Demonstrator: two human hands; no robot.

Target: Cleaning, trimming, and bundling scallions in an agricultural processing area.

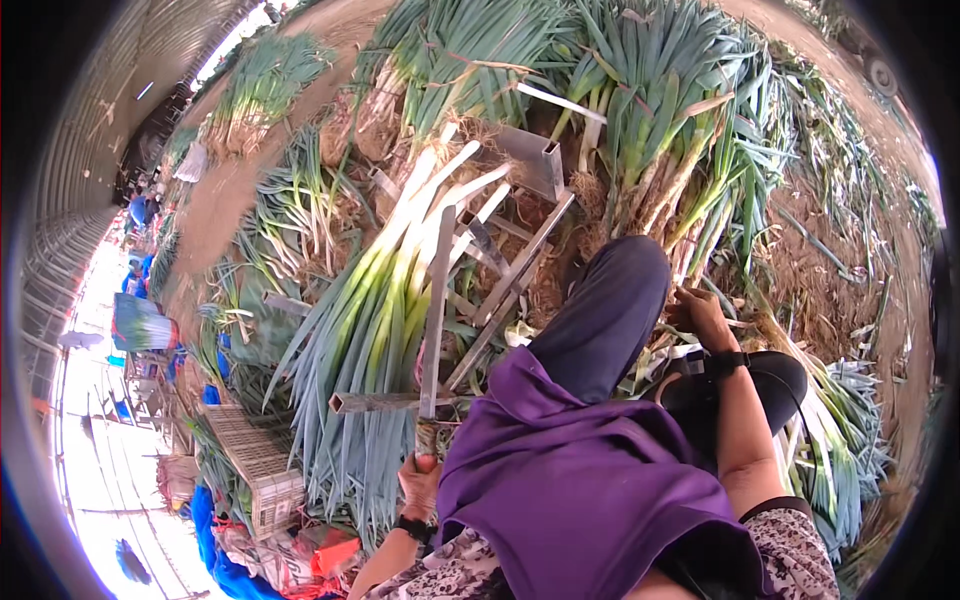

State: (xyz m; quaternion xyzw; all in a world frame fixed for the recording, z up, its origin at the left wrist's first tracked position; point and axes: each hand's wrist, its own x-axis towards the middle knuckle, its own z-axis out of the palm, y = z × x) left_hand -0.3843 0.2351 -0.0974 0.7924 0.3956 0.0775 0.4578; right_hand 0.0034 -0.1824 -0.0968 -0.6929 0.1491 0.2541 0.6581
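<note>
My left hand (418, 490) is closed round the handle of a long knife (436, 310), its straight grey blade pointing away from me. Just left of the blade, a bundle of trimmed leeks (385, 280) lies across a metal frame (510, 280), white ends up and away, green leaves hanging toward me. My right hand (703, 318) reaches down beside my knee with its fingers curled in. What those fingers hold, if anything, is hidden. Close to it, more leeks (825, 425) lie on the ground at my right.
Large heaps of untrimmed leeks (650, 110) with soil on their roots stand ahead. A plastic crate (255, 465) sits at the left, near orange and blue sacking (320, 555). Loose leaves litter the brown soil (840, 300) on the right. A ribbed wall (85, 130) curves along the far left.
</note>
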